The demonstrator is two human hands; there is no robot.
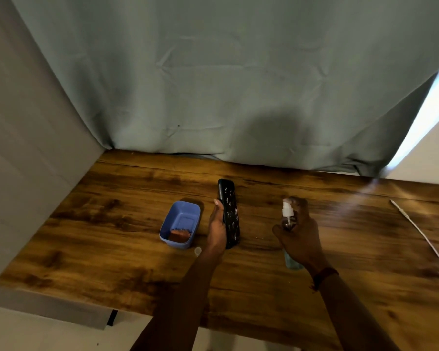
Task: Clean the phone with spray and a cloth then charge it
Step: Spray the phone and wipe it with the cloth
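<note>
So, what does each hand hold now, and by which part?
The left hand grips the phone along its lower left edge. The right hand wraps the spray bottle around its body, below the nozzle.

Glossy wood-grain table (340, 249), matt creased cloth curtain (213, 84), smooth blue plastic tub (185, 211), clear plastic spray bottle (289, 221).

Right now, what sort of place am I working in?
Probably a home desk corner: a wood-grain table pushed against a grey-green curtain, with a blue tub and white cable on it.
</note>
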